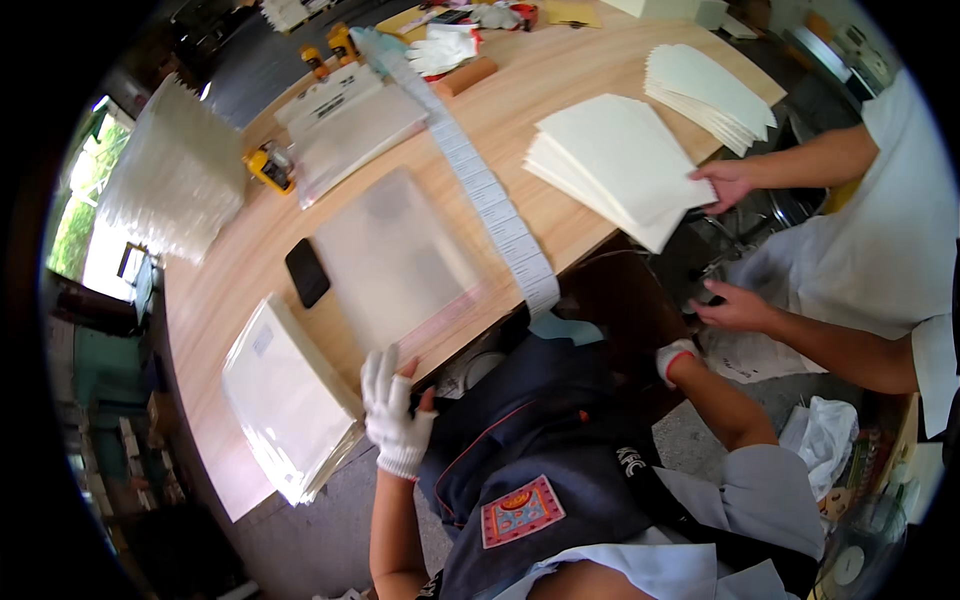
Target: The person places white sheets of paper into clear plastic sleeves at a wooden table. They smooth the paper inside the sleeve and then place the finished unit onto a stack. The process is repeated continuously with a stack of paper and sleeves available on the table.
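As the glossy stack lies at the desk's near-left edge, reach seems easy.
Left hand spread, apparently empty; right hand, grip indeterminable.

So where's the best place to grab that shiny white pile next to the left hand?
Probably the near edge of the pile, coming from the person's side, thumb underneath and fingers on top. That edge seems to poke past the table, leaving room below. The left hand is open right beside one corner. The layers look loose and uneven there, so pinch them all together.
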Tool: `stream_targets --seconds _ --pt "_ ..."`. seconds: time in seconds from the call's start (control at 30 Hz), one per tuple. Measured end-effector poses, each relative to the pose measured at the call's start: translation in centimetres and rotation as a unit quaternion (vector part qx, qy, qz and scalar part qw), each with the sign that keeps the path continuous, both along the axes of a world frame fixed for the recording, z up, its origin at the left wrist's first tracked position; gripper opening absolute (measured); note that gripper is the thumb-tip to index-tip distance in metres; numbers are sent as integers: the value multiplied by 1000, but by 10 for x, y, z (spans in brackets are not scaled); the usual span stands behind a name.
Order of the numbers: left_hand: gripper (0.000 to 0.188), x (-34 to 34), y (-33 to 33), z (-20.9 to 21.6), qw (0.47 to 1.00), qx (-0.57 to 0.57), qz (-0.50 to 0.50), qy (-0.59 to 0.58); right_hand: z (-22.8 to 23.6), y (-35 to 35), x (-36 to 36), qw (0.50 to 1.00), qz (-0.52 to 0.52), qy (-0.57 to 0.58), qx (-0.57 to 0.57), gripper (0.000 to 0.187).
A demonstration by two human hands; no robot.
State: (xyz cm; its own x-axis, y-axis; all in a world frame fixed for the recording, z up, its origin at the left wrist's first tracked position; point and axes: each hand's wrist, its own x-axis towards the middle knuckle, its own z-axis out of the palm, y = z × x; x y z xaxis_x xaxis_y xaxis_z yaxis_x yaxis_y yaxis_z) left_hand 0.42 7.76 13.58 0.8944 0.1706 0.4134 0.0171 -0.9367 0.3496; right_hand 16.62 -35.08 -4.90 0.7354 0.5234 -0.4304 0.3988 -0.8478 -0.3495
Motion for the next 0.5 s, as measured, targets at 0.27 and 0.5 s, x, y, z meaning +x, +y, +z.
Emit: stream_targets --seconds 0.27,0.5 --pt "49 27 9 -42 993 32 25 110 116 153 14 956 -116 -15 270 20" --pt "47 29 27 -65 988 19 87 129 107 235 12 958 12 -185 217 18"
